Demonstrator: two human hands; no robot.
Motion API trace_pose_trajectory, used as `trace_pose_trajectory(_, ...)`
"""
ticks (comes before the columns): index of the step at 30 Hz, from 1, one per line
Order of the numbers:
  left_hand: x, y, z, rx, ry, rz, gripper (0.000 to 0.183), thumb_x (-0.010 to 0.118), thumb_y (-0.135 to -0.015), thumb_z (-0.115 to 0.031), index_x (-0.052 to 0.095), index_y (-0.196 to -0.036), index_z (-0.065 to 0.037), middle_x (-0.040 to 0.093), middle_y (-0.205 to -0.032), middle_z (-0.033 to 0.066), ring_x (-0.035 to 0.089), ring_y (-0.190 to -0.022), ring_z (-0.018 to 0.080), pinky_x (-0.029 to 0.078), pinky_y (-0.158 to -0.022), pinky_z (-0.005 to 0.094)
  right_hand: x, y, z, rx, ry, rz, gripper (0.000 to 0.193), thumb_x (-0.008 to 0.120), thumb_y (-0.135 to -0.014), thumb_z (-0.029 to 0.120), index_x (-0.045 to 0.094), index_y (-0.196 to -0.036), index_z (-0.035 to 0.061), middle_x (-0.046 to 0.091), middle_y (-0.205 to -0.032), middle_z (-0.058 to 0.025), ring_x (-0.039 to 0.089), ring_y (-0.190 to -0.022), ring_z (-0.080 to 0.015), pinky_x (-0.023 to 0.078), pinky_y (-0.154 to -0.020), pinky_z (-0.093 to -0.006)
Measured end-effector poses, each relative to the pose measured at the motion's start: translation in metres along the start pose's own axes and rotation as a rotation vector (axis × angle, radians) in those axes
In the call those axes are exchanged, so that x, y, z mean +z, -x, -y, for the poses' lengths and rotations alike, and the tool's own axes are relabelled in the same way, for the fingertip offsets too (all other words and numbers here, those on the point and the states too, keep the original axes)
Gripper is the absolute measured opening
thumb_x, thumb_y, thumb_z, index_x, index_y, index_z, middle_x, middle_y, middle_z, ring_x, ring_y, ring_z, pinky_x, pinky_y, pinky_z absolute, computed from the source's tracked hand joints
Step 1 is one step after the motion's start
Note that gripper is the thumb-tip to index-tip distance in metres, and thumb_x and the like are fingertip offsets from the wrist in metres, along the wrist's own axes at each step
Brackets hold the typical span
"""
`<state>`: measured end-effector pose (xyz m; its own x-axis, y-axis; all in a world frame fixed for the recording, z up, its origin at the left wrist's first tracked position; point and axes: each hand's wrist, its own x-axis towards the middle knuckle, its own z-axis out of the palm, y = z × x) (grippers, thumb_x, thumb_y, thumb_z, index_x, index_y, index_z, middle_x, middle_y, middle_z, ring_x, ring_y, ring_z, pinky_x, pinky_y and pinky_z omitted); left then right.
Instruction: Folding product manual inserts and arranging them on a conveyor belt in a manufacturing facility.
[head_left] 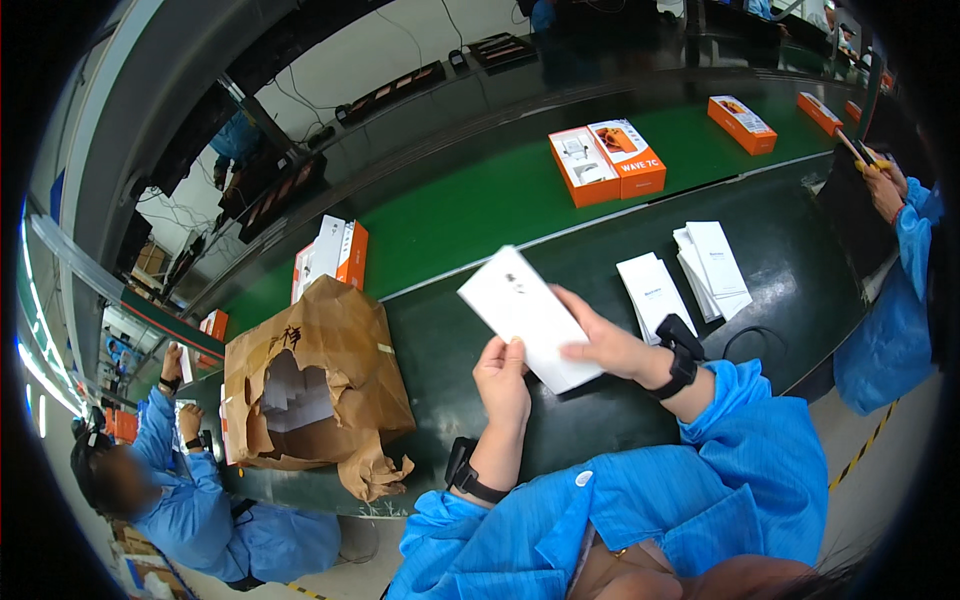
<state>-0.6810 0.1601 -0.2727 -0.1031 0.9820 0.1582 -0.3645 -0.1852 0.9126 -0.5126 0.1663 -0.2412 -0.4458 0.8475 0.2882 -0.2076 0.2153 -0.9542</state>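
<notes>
A flat white paper packet (525, 320) with small dark marks near its far end is held tilted above the dark green bench. My left hand (503, 385) pinches its near left edge between thumb and fingers. On the packet's right side, my right hand (610, 345) grips with the thumb on top and fingers along the edge. Right of my hands lie two stacks of similar white packets, a smaller stack (655, 292) and a fanned one (714, 268). A torn brown paper bag (345, 350) stands to my left, with white paper items visible through its hole.
Beyond the bench runs a green conveyor belt (450, 235) carrying an open orange-and-white box (590, 170), another orange box (742, 125) and a box (335, 255) behind the bag. Co-workers in blue work at left (205, 510) and right (895, 300). A black cable (755, 330) lies near my right wrist.
</notes>
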Motion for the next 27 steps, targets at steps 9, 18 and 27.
trace_pose_trajectory(9,0.012,0.012,0.052,-0.023,-0.518,0.321,0.043,0.048,-0.09,-0.021,0.038,-0.125,0.003,0.052,-0.112,0.0154,0.056,-0.094,0.0197,0.045,-0.082,0.0316,-0.079,-0.026,0.086,-0.362,0.971,-0.502,0.027,0.06,-0.075,0.007,0.056,-0.101,0.001,0.064,-0.078,-0.0138,0.064,-0.067,-0.0247,0.05,-0.06,-0.0304)
trace_pose_trajectory(18,0.011,0.012,0.046,0.097,-0.768,0.518,0.037,0.053,-0.086,-0.026,0.05,-0.113,-0.001,0.056,-0.103,0.0145,0.058,-0.091,0.0271,0.046,-0.078,0.0359,-0.245,-0.163,0.0,-0.263,2.109,-0.335,0.008,0.051,-0.075,0.009,0.059,-0.076,0.0104,0.061,-0.074,-0.0083,0.062,-0.069,-0.0243,0.05,-0.061,-0.036)
trace_pose_trajectory(27,0.013,0.014,0.044,0.108,-0.848,0.551,0.031,0.053,-0.085,-0.024,0.054,-0.109,-0.004,0.058,-0.099,0.0123,0.058,-0.091,0.0275,0.046,-0.078,0.0358,-0.275,-0.152,-0.04,-0.22,1.938,-0.239,0.012,0.051,-0.075,0.006,0.062,-0.077,0.0076,0.063,-0.076,-0.0125,0.063,-0.071,-0.0268,0.05,-0.064,-0.0376)
